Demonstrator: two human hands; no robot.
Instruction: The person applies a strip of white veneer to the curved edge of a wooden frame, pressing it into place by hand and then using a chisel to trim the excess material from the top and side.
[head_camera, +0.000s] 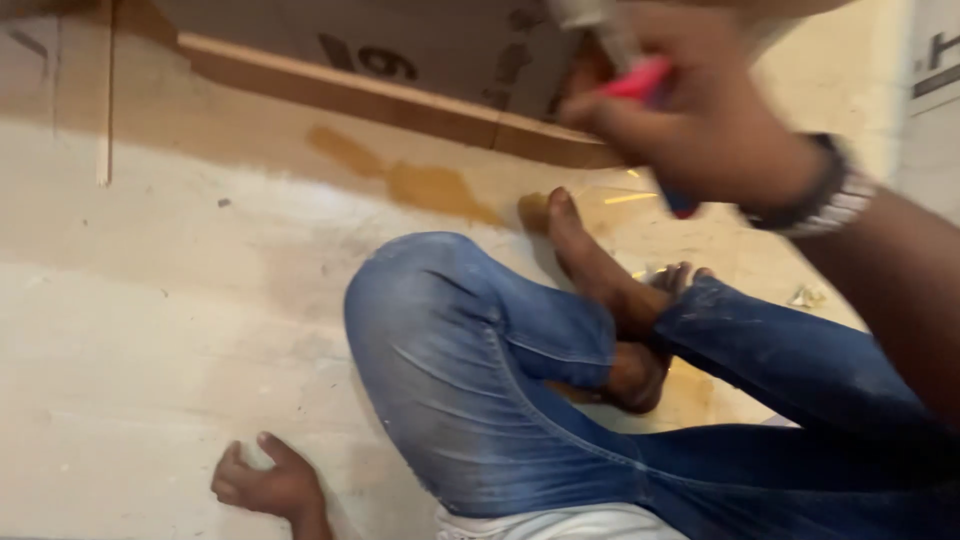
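hands: two in my feed. right hand (700, 130) is up top, fingers (600, 108) curled shut around one pink-and-blue tool (645, 82), blurry, can't tell what kind. left hand (265, 485) is flat-ish on the floor, fingers loosely bent, holding nothing.
tool spot: right up against the wooden strip (400, 100), one strip, under a cardboard sheet (420, 40).
floor: pale wooden board (150, 320), dusty, one amber smear (420, 182).
in the way: crossed legs in blue jeans (480, 370), two bare feet (590, 260), one wristband (825, 200).
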